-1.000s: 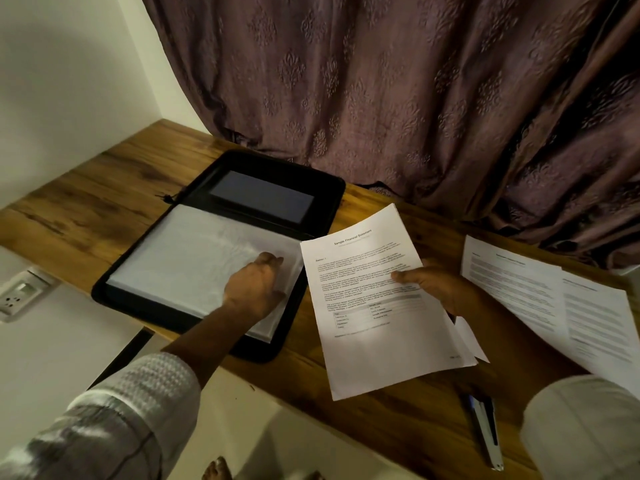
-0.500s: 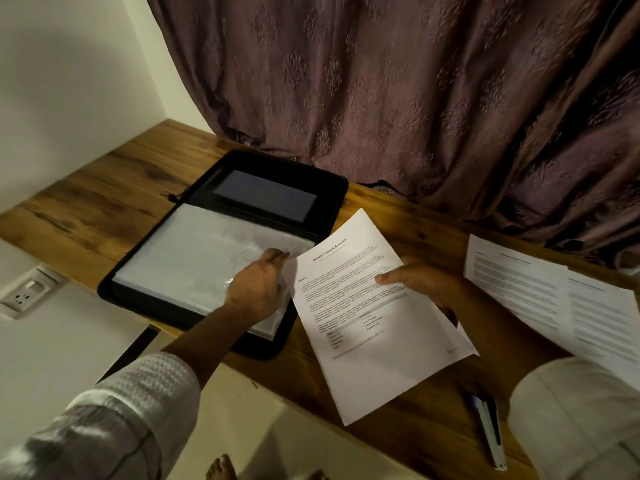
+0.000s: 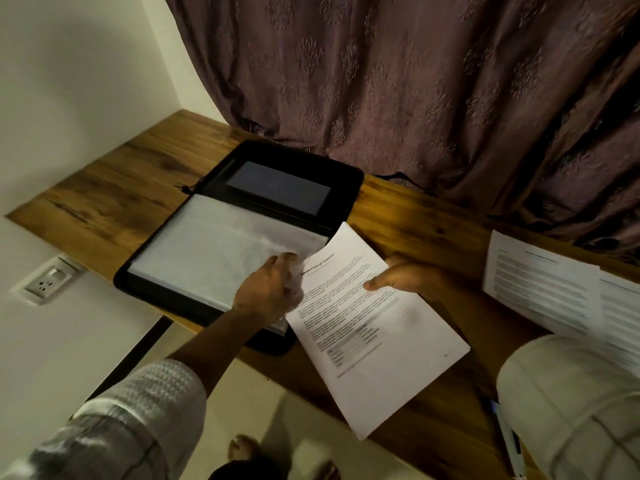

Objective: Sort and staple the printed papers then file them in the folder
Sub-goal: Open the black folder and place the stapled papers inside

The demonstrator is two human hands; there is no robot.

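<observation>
While right hand (image 3: 408,278) holds paper (image 3: 381,358) (tilted), its corner overlaps folder (image 3: 346,181).

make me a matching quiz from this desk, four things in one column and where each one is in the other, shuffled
Things
1. folder
2. stapler
3. titled sheet
4. loose papers

Places
a. held by the right grip
b. lying open on the desk's left part
c. flat at the desk's right end
d. at the desk's near edge, beside the right sleeve

Pairs: 1-b, 2-d, 3-a, 4-c
</observation>
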